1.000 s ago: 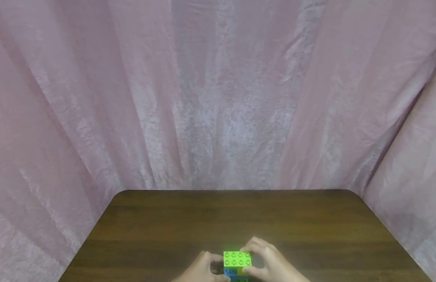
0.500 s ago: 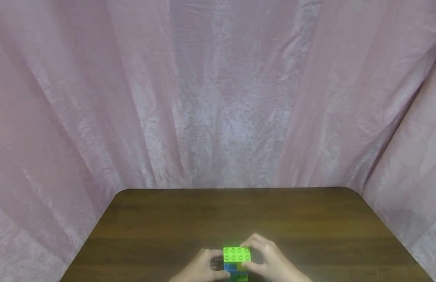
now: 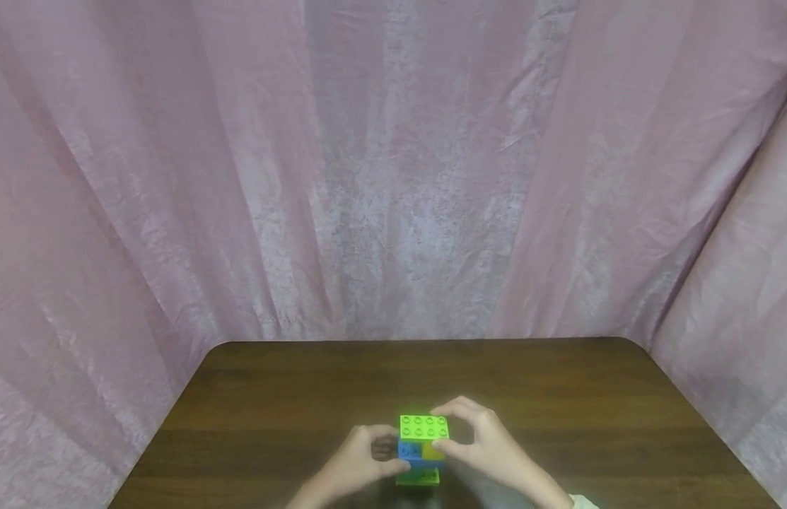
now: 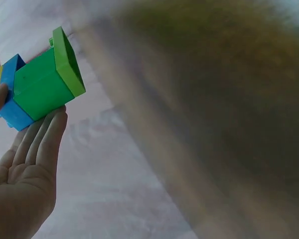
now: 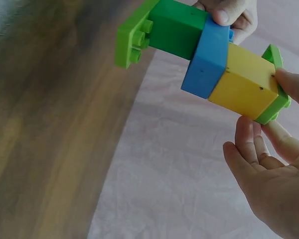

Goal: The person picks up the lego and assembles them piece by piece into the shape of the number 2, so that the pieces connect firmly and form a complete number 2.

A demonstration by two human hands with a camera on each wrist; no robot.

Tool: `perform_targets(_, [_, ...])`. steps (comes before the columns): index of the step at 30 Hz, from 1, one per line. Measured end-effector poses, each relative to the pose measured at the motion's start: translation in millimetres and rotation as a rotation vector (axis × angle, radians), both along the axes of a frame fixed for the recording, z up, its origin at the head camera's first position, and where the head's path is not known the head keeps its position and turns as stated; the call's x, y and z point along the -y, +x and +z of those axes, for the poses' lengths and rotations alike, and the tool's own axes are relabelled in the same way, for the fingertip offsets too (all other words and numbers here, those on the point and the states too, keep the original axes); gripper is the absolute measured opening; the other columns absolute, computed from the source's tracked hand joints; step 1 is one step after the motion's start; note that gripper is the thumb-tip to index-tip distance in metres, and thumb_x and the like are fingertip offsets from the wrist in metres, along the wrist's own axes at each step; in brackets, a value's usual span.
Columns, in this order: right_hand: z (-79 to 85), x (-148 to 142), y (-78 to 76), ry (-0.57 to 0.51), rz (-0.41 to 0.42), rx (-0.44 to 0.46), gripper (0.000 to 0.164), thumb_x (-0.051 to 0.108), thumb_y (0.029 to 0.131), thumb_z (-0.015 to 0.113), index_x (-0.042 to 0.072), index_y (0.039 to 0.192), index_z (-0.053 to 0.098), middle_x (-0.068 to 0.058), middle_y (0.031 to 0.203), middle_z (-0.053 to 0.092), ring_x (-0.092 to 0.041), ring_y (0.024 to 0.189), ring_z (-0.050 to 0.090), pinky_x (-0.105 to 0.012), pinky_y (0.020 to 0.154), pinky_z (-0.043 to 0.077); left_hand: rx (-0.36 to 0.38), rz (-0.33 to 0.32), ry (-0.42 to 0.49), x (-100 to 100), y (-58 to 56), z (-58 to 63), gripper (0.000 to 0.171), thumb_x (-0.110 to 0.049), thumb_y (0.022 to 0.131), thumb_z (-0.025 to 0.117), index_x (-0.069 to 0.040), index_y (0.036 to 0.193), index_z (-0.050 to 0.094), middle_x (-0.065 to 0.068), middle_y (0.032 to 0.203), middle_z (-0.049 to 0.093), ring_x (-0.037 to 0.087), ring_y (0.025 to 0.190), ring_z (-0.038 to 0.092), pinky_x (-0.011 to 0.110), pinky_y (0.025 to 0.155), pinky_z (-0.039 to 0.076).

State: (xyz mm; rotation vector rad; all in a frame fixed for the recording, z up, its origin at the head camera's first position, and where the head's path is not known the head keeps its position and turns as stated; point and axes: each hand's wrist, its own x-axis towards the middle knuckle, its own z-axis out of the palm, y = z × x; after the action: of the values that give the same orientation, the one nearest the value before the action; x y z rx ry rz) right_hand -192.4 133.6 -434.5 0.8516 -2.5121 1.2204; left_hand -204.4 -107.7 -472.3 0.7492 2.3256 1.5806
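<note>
A stack of toy building blocks is held between both hands, low in the head view. A light green studded plate (image 3: 423, 428) tops it. Below come a yellow brick (image 5: 243, 79), a blue brick (image 5: 207, 57), a dark green brick (image 4: 42, 82) and a second light green plate (image 5: 129, 40). My left hand (image 3: 358, 456) pinches the blue brick, its thumb on the near face; other fingers extend along the dark green brick in the left wrist view. From the right, my right hand (image 3: 488, 435) grips the yellow brick and top plate between thumb and fingers.
The dark brown wooden table (image 3: 291, 396) has rounded far corners. Pink curtains (image 3: 393, 177) hang behind it and along both sides. A pale sleeve cuff (image 3: 583, 502) shows at the right forearm.
Both hands and the stack have moved up in the head view, away from the body. The lower light green plate shows more fully. Both grips stay the same.
</note>
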Motion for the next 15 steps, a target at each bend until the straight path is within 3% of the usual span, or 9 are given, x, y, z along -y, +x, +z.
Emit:
perform_targets(4, [6.3, 1, -5.4, -0.048, -0.025, 0.011, 0.032, 0.022, 0.082, 0.076, 0.011, 0.111, 0.069, 0.003, 0.105, 0.071, -0.011, 0.102, 0.065, -0.037, 0.092, 0.057, -0.011, 0.031, 0.038, 0, -1.5, 10.2, 0.039, -0.018, 0.084, 0.074, 0.004, 0.114, 0.064, 0.021, 0.108, 0.071, 0.022, 0.098, 0.072, 0.02, 0.085, 0.058])
perform_targets(7, [10.2, 1, -8.8, -0.086, -0.038, 0.077, 0.032, 0.024, 0.084, 0.075, 0.011, 0.113, 0.069, 0.002, 0.106, 0.071, -0.01, 0.103, 0.065, -0.038, 0.094, 0.056, -0.007, 0.045, 0.067, 0, -1.3, 15.5, 0.039, -0.017, 0.085, 0.073, 0.006, 0.115, 0.064, 0.022, 0.109, 0.071, 0.023, 0.098, 0.072, 0.021, 0.085, 0.058])
perform_targets(15, [12.8, 1, -17.8, -0.165, -0.09, 0.221, 0.032, 0.025, 0.085, 0.074, 0.012, 0.114, 0.07, -0.002, 0.11, 0.073, -0.013, 0.106, 0.064, -0.032, 0.096, 0.051, -0.031, 0.056, 0.116, -2, -3.0, 17.8, 0.041, -0.017, 0.088, 0.07, 0.009, 0.119, 0.062, 0.026, 0.114, 0.069, 0.029, 0.098, 0.072, 0.022, 0.085, 0.059])
